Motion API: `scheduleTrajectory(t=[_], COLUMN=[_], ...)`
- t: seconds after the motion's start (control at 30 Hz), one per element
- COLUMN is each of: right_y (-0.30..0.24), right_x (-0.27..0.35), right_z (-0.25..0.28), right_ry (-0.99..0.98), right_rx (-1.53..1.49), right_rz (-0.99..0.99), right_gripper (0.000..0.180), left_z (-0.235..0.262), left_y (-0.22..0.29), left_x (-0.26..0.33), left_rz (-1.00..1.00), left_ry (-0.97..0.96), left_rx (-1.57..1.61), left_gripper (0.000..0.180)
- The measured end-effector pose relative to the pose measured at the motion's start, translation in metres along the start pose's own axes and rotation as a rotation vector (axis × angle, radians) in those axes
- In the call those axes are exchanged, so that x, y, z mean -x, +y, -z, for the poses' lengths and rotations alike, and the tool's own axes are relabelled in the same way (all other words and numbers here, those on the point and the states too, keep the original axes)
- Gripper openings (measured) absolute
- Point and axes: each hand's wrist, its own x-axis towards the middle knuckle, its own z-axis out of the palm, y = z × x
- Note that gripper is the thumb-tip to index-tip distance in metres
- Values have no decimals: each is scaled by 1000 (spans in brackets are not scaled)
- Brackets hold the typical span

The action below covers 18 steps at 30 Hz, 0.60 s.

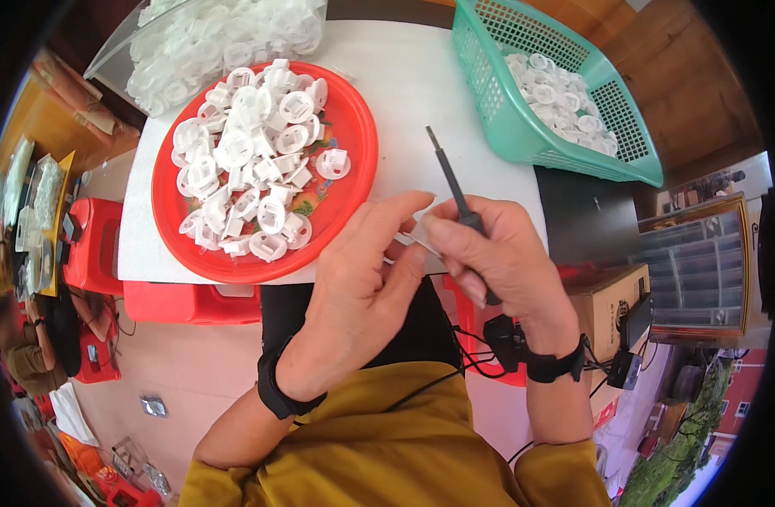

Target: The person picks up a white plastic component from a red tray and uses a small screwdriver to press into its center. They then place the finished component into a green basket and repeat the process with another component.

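The screwdriver (451, 180) is gripped in the fingers of the right hand (510, 258), its shaft pointed away from the body. A small pale piece (423, 237) is seen between the two hands; the fingers of the left hand (353, 287) are bent around a narrow gap beside it, and whether it is pinched by them cannot be told. Beyond, at the left, white plastic parts (252, 144) are heaped on a red tray (366, 160) set on the bench (404, 76). At the right, similar parts are contained in a green basket (510, 127); at the far left, others are piled in a clear bin (115, 63).

Wears mustard top (387, 448), blk wrist straps (279, 386) w/ blk cables (427, 390).
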Motion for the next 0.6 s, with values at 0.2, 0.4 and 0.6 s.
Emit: scheduleTrajectory(t=[0.2,0.4,0.6], right_y=[6,15,17], right_x=[5,14,9], right_z=[-6,0,1], right_ry=[151,224,249], right_rx=[23,177,204], right_rz=[177,422,389], right_gripper=[28,17,14], left_z=[-4,-3,-2], left_y=[1,7,-3], left_x=[0,-8,-7], left_rz=[169,233,250], left_ry=[28,32,18], left_rx=[188,305,521], left_gripper=[27,25,28])
